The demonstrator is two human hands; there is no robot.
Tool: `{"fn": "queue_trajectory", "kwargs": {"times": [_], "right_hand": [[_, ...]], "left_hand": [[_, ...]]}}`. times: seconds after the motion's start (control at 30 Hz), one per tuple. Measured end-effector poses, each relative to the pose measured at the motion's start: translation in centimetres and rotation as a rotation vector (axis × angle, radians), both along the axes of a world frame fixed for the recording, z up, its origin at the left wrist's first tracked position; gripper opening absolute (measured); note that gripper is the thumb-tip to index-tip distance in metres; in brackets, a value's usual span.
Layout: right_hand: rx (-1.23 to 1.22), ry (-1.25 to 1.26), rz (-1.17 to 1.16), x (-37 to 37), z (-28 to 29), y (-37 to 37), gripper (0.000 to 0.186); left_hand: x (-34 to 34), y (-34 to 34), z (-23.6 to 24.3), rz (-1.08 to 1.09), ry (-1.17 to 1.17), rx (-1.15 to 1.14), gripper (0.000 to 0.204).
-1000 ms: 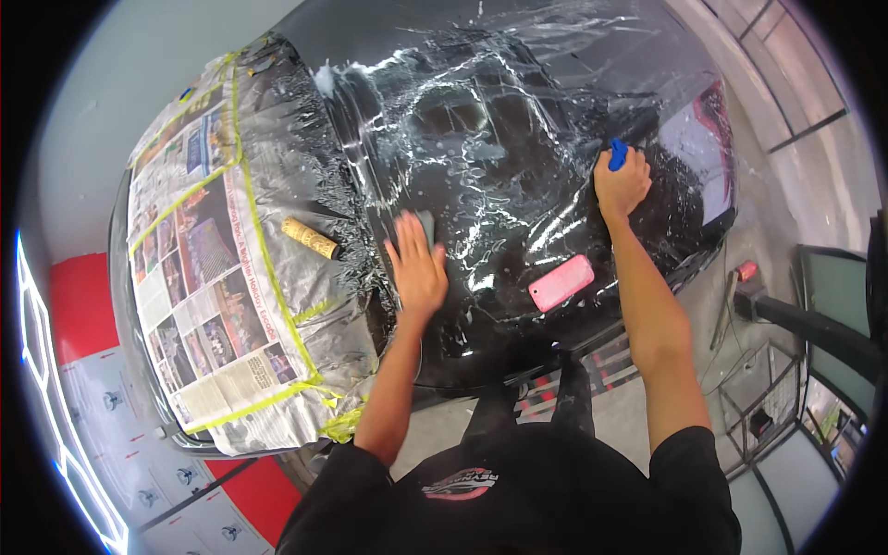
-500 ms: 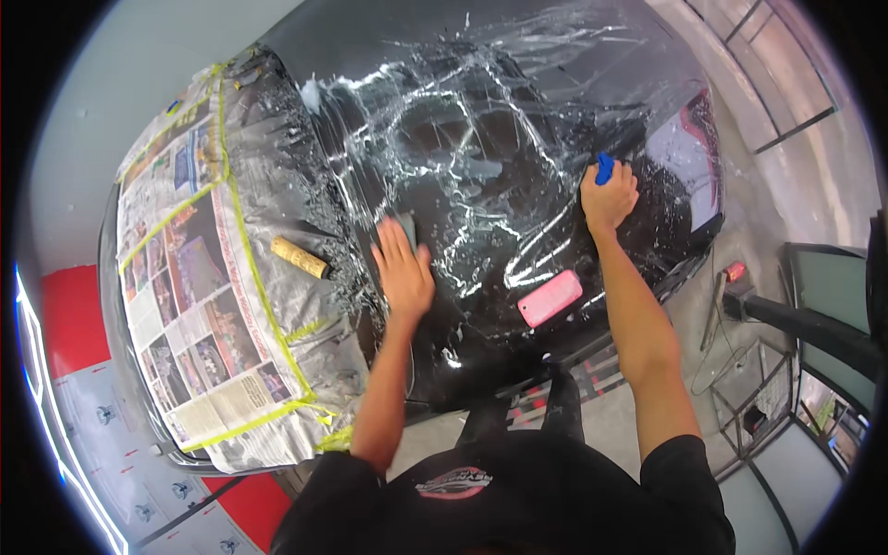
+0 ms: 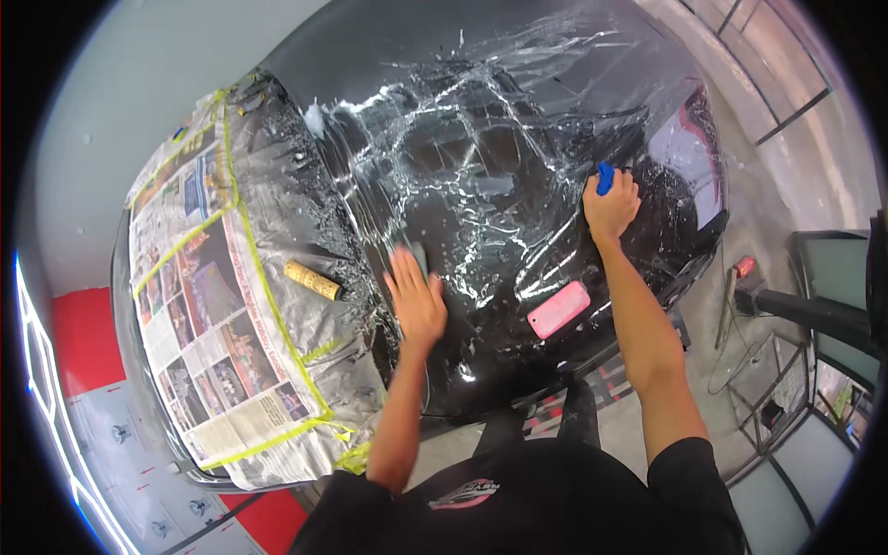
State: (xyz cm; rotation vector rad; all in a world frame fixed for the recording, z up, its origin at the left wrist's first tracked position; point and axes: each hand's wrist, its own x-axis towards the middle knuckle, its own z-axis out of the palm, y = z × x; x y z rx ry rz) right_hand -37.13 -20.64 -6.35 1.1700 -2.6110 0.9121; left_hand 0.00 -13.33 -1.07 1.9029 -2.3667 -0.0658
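My left hand [image 3: 416, 298] lies flat, fingers extended, on a grey pad [image 3: 420, 259] on a wet, glossy black car panel [image 3: 462, 361]. Farther right and forward, my right hand [image 3: 610, 205] grips a blue object [image 3: 606, 176], its lower part hidden by my fingers. A pink flat block [image 3: 559, 309] rests between my forearms, nearer me. Left of my left hand, a gold cylinder [image 3: 311, 278] lies on crumpled grey masking [image 3: 287, 231] along the panel’s edge.
Newspaper [image 3: 208, 314] with yellow tape covers the left section. A white wall [image 3: 102, 203] with red panels and light strips stands left. At right are a black post [image 3: 795, 310], a metal-framed rack [image 3: 763, 384] and concrete floor [image 3: 740, 222].
The whole view has shifted slightly. Against the panel, my left hand with the grey pad has moved a little toward me. My right hand keeps its grip in nearly the same place.
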Motion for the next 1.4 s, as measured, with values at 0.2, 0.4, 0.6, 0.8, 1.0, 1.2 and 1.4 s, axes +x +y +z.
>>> {"fn": "queue_trajectory", "kwargs": {"times": [0.2, 0.4, 0.6, 0.8, 1.0, 1.2, 1.4], "right_hand": [[-0.014, -0.003, 0.022, 0.2, 0.8, -0.5, 0.034], [-0.036, -0.006, 0.065, 1.6, 0.6, -1.1, 0.038], [0.047, -0.001, 0.007, -0.1, -0.3, 0.2, 0.038], [-0.005, -0.045, 0.087, 2.5, 1.3, -1.3, 0.037], [0.057, -0.027, 0.024, 0.1, 0.0, -0.2, 0.039], [0.05, 0.03, 0.006, -0.5, -0.1, 0.1, 0.039], [0.001, 0.011, 0.04, 2.0, 0.6, -1.6, 0.041]], "left_hand": [[0.8, -9.2, 1.7, 0.019, -0.013, -0.154, 0.067], [3.1, -11.6, 1.0, 0.057, -0.078, -0.143, 0.066], [-0.6, 1.8, 1.5, -0.038, -0.076, 0.088, 0.07], [4.2, -18.1, 3.1, 0.168, -0.09, -0.127, 0.066], [0.5, -1.1, 1.3, -0.051, -0.073, 0.031, 0.074], [0.6, -1.8, 2.0, -0.105, -0.045, 0.015, 0.075], [4.2, -14.0, 1.9, 0.069, -0.051, -0.125, 0.065]]}}
